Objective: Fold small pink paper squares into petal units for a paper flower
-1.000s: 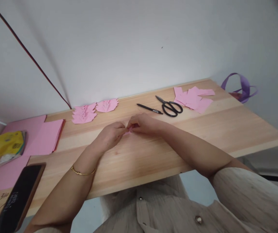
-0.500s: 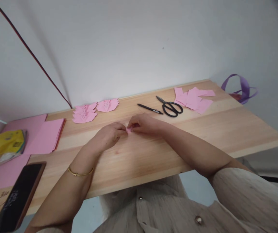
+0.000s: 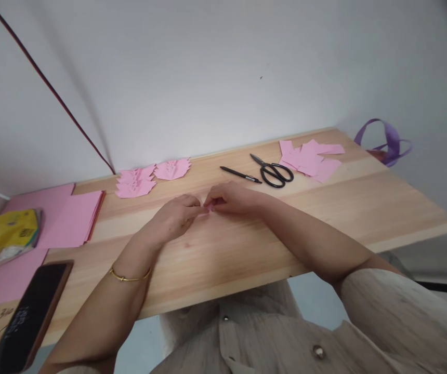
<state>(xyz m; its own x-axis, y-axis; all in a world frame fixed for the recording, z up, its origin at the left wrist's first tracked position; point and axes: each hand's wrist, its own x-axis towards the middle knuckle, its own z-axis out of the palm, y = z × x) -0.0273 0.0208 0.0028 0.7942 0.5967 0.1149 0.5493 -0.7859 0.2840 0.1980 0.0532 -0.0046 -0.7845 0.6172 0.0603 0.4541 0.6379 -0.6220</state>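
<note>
While left hand (image 3: 174, 215) holds paper (image 3: 208, 206), right hand (image 3: 231, 200) pinches.

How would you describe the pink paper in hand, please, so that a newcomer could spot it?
On the wooden table, look at the middle, where the left hand and right hand meet. The small pink scrap shows between them. Unlike the folded pink shapes behind and the pink squares by the scissors, it alone is held.
</note>
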